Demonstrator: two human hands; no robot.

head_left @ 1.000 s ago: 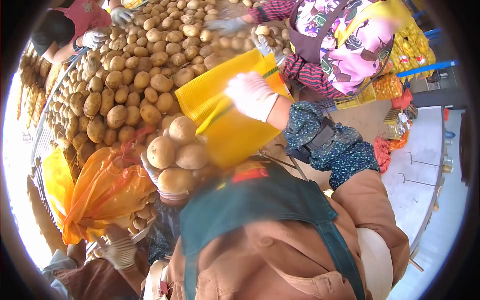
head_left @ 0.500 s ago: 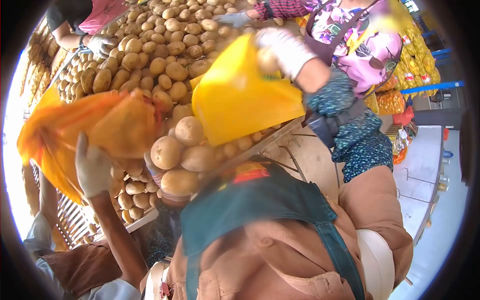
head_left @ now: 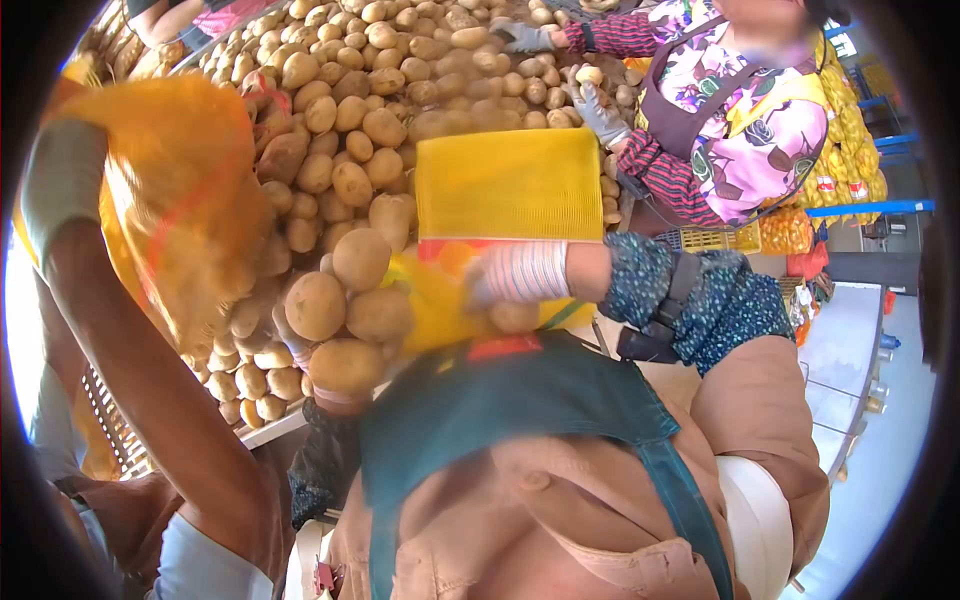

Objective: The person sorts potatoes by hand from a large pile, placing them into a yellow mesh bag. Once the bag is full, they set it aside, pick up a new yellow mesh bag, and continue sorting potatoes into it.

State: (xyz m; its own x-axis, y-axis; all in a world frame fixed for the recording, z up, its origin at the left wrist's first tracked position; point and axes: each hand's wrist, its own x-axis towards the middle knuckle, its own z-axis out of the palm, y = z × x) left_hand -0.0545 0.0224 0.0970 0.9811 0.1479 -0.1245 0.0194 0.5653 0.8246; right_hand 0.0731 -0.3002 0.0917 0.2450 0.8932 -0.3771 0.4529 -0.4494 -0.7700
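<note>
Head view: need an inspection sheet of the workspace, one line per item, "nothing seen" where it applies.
Surface: table with pale metal edge, mostly covered by a heap of brown potatoes.
Job's things: yellow mesh bag with a red band; several large tan potatoes.
Clutter: orange mesh bag, raised over the heap's left side.
Hands: left hand, gloved, cradles the large potatoes; right hand, in a striped glove, is at the yellow bag, its grip blurred.
Cables: nothing seen.
Surroundings: co-worker's gloved hand at the orange bag; another co-worker's grey glove with a potato; yellow crate and white tabletop at right.
</note>
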